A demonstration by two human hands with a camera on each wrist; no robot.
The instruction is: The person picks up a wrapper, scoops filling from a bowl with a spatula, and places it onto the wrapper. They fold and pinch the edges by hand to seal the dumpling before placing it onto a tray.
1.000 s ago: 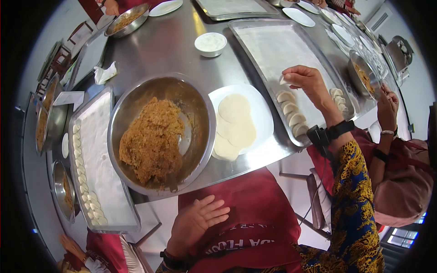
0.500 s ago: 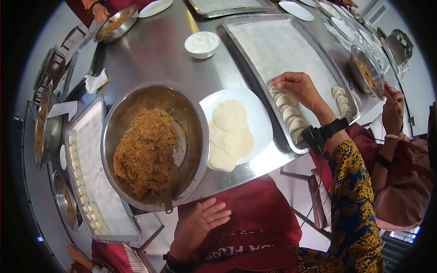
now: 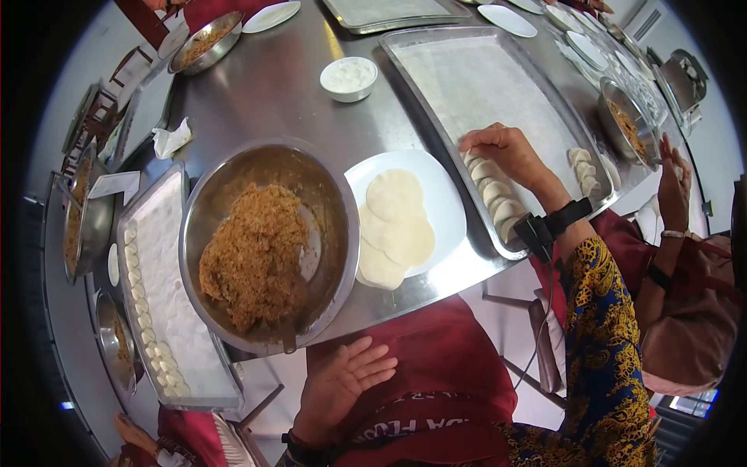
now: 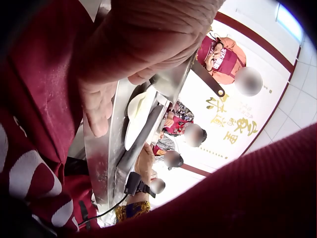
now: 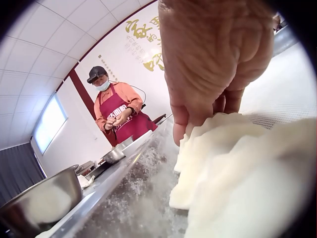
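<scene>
My right hand (image 3: 510, 154) is over the near left side of a floured metal tray (image 3: 537, 82), its fingers curled down at the far end of a row of pleated dumplings (image 3: 495, 191). In the right wrist view the fingertips pinch the farthest dumpling (image 5: 218, 126), which the nearer ones partly hide. My left hand (image 3: 340, 387) is held in front of the red apron (image 3: 436, 366), palm up with fingers straight and nothing on it. Close by, round dough wrappers (image 3: 401, 218) overlap on a white plate (image 3: 450, 226). To their left stands a steel bowl (image 3: 342, 179) of brown filling (image 3: 257, 257).
A small bowl of white flour (image 3: 348, 79) stands beyond the plate. On the left, another tray (image 3: 183, 311) bears a line of small dumplings (image 3: 140, 303). A spoon-like handle (image 3: 289, 338) sticks out over the bowl's near rim. Another person's hands (image 3: 675, 183) are at the right.
My right hand has lowered a dumpling from above the tray to the far end of the row. The left hand stays palm up. The head view has shifted slightly.
</scene>
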